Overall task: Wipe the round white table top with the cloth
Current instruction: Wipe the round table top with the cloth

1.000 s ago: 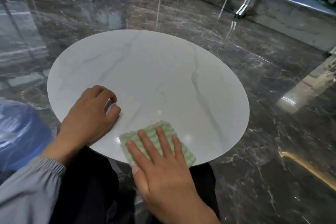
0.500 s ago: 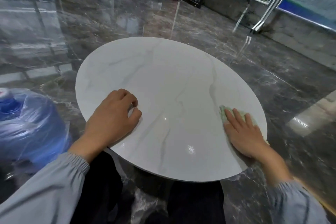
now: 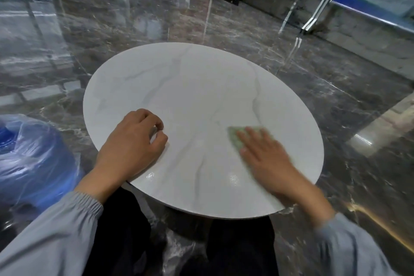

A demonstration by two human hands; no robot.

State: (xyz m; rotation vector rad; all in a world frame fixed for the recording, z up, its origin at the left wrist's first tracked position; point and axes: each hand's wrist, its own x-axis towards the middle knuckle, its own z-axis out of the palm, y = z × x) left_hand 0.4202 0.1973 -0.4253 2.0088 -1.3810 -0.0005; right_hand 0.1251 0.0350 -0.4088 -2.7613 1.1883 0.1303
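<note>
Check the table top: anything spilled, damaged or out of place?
Nothing stands out. The table top shows only grey veining; the right hand presses the cloth flat on it, the left hand rests near its edge.

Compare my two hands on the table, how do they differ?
The left hand has curled fingers, holding nothing; the right hand lies flat, fingers straight. The left hand touches bare table top; the right hand presses the green cloth. Both rest on the table top.
</note>
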